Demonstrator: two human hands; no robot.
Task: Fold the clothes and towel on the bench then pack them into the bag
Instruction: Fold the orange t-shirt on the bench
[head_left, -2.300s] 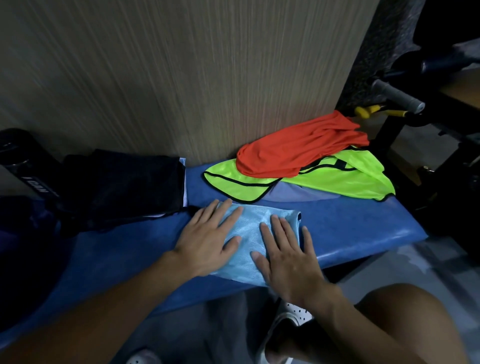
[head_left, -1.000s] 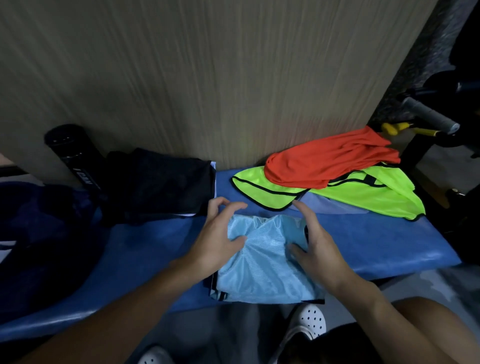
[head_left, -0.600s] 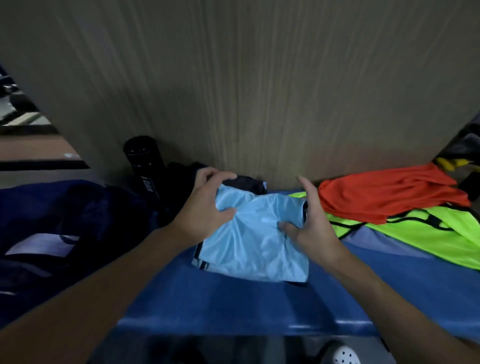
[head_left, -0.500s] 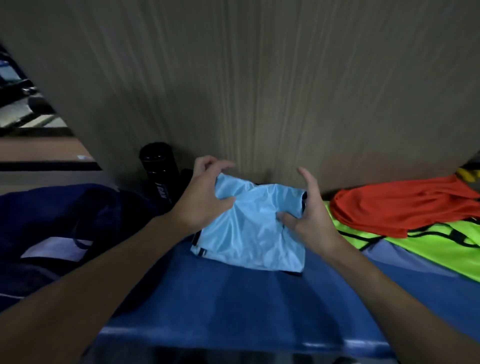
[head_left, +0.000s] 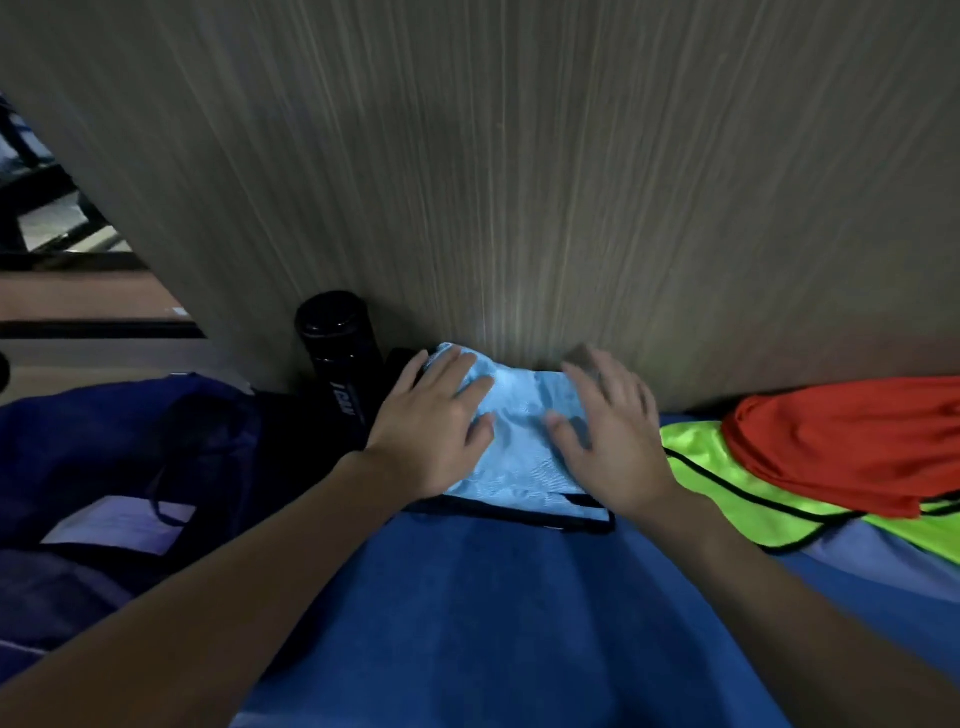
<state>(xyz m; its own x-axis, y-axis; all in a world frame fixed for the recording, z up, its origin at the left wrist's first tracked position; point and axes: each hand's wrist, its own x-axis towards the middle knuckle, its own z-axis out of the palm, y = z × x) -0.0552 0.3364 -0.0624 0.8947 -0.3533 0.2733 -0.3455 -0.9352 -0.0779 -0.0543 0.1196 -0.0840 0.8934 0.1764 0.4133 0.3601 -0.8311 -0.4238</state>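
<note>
A folded light blue garment (head_left: 519, 441) lies on a dark folded pile against the wall, at the back of the blue bench (head_left: 493, 597). My left hand (head_left: 431, 431) rests flat on its left side, fingers spread. Over its right side sits my right hand (head_left: 608, 431), fingers straight and slightly lifted. To the right lie a neon green vest (head_left: 727, 483) and an orange garment (head_left: 852, 441) on top of it. The dark blue bag (head_left: 130, 467) sits at the left end of the bench.
A black bottle (head_left: 340, 364) stands against the wooden wall (head_left: 519, 182) just left of the pile. A pale blue-grey cloth (head_left: 883, 566) shows under the green vest. Bare bench surface stretches in front of the pile.
Both hands lifted the folded light blue garment off the bench front, carried it left and back, and set it on the dark pile. They now lie flat on it instead of gripping.
</note>
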